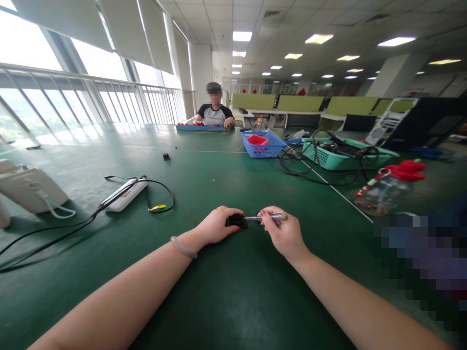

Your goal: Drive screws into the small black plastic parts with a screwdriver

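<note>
On the green tabletop, my left hand [219, 224] is closed around a small black part [237, 221], thumb and fingers on either side of it. My right hand [284, 232] grips a screwdriver [272, 217] with a silvery handle, held nearly level. Its thin shaft points left and reaches the black part's right side; whether the tip sits in a screw is too small to tell. A bracelet circles my left wrist.
A white power strip [126, 194] with black cables lies left, near white devices [31, 187]. A blue basket [264, 148], a teal basket [328, 160] with tangled cables and a red-lidded jar [386, 192] stand right. Another person [214, 114] sits at the far end behind a blue tray.
</note>
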`<state>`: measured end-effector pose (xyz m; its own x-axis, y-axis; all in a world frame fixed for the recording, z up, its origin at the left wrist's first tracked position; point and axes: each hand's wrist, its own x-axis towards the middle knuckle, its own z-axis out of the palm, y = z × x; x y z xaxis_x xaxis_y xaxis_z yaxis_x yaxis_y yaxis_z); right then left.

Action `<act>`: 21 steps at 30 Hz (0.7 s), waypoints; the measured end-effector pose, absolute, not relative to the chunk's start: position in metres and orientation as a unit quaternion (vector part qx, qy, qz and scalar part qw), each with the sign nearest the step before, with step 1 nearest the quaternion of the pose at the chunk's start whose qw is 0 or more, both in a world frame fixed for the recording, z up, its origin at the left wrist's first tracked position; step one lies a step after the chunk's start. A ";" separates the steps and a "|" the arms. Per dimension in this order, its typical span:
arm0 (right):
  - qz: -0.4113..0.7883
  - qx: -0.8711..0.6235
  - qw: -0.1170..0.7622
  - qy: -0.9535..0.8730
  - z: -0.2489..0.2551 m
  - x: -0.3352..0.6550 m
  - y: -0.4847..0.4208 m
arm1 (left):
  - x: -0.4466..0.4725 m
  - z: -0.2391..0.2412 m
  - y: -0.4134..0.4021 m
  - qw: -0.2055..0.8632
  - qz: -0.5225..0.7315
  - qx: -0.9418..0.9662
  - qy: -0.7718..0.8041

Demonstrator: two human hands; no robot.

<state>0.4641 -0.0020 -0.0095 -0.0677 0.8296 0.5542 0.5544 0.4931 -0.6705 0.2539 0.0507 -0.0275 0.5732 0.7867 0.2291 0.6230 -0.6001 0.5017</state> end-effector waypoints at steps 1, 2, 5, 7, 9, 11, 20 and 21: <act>0.138 -0.485 0.494 -0.709 -0.009 0.465 -0.002 | 0.254 -0.028 0.051 0.187 0.219 0.866 0.408; 0.136 -0.488 0.501 -0.702 -0.008 0.466 -0.002 | 0.254 -0.028 0.051 0.188 0.219 0.866 0.409; 0.143 -0.500 0.491 -0.699 -0.010 0.467 0.000 | 0.254 -0.027 0.051 0.189 0.222 0.866 0.407; 0.153 -0.505 0.469 -0.708 -0.012 0.467 0.002 | 0.254 -0.027 0.051 0.191 0.223 0.866 0.404; 0.162 -0.507 0.445 -0.720 -0.014 0.466 0.004 | 0.254 -0.027 0.051 0.193 0.224 0.866 0.403; 0.157 -0.504 0.424 -0.736 -0.014 0.465 0.003 | 0.254 -0.028 0.051 0.193 0.224 0.866 0.404; 0.094 -0.454 0.447 -0.765 -0.006 0.464 -0.009 | 0.253 -0.030 0.053 0.186 0.234 0.863 0.408; 0.100 -0.453 0.448 -0.765 -0.005 0.465 -0.009 | 0.253 -0.030 0.053 0.185 0.237 0.862 0.409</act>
